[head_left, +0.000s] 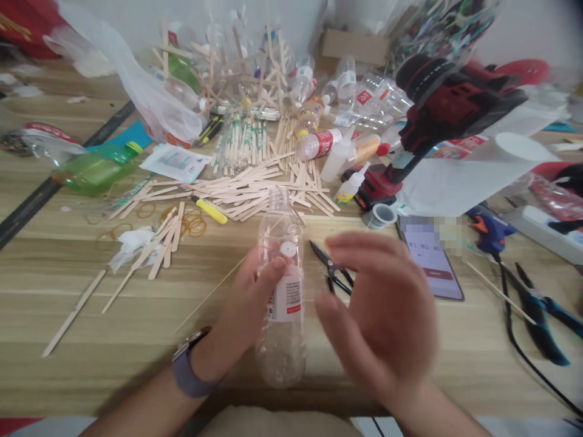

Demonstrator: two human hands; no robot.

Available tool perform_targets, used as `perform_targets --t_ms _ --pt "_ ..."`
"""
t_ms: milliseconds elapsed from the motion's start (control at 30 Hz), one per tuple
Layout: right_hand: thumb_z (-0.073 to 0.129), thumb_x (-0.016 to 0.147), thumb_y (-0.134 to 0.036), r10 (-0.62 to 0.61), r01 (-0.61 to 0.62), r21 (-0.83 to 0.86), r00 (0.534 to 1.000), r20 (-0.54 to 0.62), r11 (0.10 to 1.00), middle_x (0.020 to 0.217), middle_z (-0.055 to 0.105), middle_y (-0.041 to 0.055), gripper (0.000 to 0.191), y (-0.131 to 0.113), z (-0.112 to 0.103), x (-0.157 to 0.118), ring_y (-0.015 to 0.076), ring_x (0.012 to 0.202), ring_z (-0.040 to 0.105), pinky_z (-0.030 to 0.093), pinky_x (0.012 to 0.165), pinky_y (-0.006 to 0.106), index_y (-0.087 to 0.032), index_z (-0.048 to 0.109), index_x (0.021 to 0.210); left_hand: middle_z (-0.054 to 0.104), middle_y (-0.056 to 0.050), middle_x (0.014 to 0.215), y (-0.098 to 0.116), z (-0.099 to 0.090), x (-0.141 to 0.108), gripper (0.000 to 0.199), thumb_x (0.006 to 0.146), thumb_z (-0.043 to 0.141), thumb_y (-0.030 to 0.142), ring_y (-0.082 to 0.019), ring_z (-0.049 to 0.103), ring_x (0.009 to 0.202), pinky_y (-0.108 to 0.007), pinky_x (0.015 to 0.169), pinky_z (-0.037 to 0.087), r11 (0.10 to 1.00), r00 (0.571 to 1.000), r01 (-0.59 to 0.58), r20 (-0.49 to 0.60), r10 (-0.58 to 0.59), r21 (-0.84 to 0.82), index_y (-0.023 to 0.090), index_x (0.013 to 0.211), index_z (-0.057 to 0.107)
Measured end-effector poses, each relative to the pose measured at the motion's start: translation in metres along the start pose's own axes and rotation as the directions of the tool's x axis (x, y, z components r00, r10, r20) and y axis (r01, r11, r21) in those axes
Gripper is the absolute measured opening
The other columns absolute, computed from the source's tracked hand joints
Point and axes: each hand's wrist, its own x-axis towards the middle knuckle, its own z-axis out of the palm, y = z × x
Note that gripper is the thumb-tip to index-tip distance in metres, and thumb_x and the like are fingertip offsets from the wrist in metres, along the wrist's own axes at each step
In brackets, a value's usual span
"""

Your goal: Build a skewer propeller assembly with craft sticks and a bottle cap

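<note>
Over wood-grained tabletop [40, 291], grips clear plastic bottle [288, 297], apparently uncapped, in left hand [246, 303]; holds right hand [387, 303] open; has flat wooden sticks [250, 194] loose.

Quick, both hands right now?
Left hand: closed on the clear bottle, small white disc at its thumb tip.
Right hand: open, nothing seen in it.

Lone head-worn view, facing forward and down: left hand [248, 297], right hand [387, 297] close; wooden tabletop [141, 340] beneath, wall [298, 24] farthest.
</note>
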Motion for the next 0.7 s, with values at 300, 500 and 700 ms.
perform_targets --t_ms 300,500,700 --pt "0.064 0.089 -0.039 0.219 -0.244 0.086 0.949 0.227 0.966 0.147 0.042 0.0055 0.057 0.041 0.026 0.035 0.0259 0.137 0.04 0.033 0.113 0.053 -0.036 0.038 0.139 0.07 -0.003 0.103 0.001 0.002 0.0 0.032 0.089 0.059 0.043 -0.022 0.065 0.095 -0.03 0.079 0.051 0.999 0.999 -0.042 -0.019 0.042 0.015 0.021 0.113 0.058" --pt "0.067 0.088 -0.038 0.289 -0.39 0.317 0.902 0.322 0.864 0.146 0.045 0.0057 0.057 0.04 0.028 0.037 0.0256 0.135 0.044 0.034 0.115 0.053 -0.036 0.04 0.138 0.066 -0.006 0.121 0.003 0.002 -0.002 0.035 0.094 0.053 0.043 -0.025 0.06 0.113 -0.035 0.094 0.048 0.988 0.99 -0.142 0.031 0.141 0.062 0.021 0.121 0.055" --pt "0.067 0.086 -0.042 0.309 -0.422 0.367 0.893 0.327 0.829 0.145 0.047 0.007 0.056 0.039 0.03 0.036 0.0277 0.135 0.045 0.033 0.115 0.057 -0.036 0.041 0.136 0.059 -0.006 0.133 -0.004 0.0 -0.007 0.046 0.099 0.036 0.055 -0.027 0.05 0.126 -0.035 0.102 0.043 0.979 0.984 -0.18 0.027 0.178 0.094 0.024 0.129 0.053"
